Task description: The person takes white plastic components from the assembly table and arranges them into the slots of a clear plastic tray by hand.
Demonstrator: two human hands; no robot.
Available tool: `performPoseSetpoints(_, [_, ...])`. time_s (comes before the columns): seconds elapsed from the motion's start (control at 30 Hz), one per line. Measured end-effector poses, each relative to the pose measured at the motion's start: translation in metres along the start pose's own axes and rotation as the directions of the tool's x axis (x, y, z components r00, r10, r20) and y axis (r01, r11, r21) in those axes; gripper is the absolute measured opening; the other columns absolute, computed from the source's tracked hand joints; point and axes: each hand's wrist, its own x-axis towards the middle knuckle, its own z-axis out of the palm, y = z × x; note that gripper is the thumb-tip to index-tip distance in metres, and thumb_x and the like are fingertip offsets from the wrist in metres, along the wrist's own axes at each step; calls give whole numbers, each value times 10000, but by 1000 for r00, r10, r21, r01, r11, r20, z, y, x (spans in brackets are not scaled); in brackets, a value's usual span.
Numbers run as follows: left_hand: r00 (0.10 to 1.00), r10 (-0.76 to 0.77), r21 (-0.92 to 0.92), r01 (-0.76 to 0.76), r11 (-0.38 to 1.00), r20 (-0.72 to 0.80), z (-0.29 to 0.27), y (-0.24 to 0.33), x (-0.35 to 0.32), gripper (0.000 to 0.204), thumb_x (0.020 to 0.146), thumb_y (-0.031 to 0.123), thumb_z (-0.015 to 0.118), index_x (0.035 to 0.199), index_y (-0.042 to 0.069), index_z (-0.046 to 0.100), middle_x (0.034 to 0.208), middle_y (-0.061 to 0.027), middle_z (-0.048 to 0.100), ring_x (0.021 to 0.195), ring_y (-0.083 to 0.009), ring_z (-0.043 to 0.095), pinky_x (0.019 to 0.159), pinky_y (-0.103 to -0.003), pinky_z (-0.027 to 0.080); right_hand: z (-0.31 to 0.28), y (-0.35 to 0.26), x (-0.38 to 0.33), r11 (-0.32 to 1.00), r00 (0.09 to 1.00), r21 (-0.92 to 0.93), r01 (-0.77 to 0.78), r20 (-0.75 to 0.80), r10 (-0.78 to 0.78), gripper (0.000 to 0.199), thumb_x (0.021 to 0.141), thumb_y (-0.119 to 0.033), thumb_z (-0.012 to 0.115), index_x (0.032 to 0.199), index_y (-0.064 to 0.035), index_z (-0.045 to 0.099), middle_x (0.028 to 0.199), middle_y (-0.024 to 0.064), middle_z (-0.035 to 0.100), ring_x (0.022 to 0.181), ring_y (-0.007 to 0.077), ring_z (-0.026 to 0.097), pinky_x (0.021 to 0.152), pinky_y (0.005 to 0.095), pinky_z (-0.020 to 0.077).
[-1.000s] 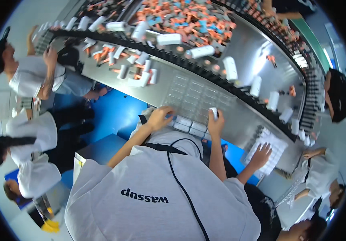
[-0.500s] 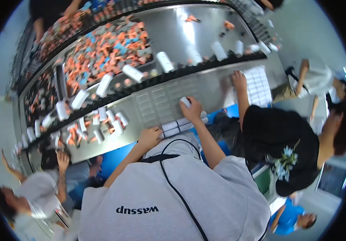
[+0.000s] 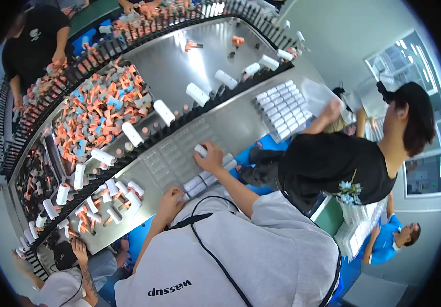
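My right hand is closed round a small white rounded case, just above a clear plastic tray with empty compartments. Along the tray's near side lie white cases in rows, partly hidden by my right forearm. My left hand is at the near left corner of the tray, its fingers bent on the edge beside the end case. What its fingertips press on is partly hidden.
A conveyor carrying white cases curves beyond the tray. Behind it lies a heap of orange and grey parts. Loose cases and orange parts lie left. At right, a co-worker's hand holds a clear sheet by a filled tray.
The view has turned, so the bench slants more. My right hand still holds the white case, and my left stays at the tray corner. The co-worker's hand has moved right, off the filled tray.
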Motion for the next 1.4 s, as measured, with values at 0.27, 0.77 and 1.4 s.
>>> performPoseSetpoints(0.27, [936,-345,-127,334,934,-77,6,57,16,282,884,117,748,1149,41,690,1120,-202,720,1062,-421,680,902,-466,546,-36,26,26,995,971,78,65,225,-81,415,847,-396,783,1110,-91,684,1020,148,724,934,393,692,798,502,545])
performPoseSetpoints(0.77, [866,-485,-422,398,815,-119,31,105,123,365,1071,167,462,1364,-14,584,1043,-165,699,739,-229,687,697,-375,545,-78,53,57,942,917,285,-177,396,53,411,882,-405,732,1064,-37,730,998,218,726,927,413,697,793,497,532])
performPoseSetpoints(1.4, [834,459,98,-452,887,-306,-115,341,404,412,904,126,702,1304,40,654,1183,-223,698,1116,-425,647,949,-474,525,-135,96,26,721,866,499,-480,403,297,324,986,-279,650,1089,22,712,910,108,750,805,188,712,736,329,549])
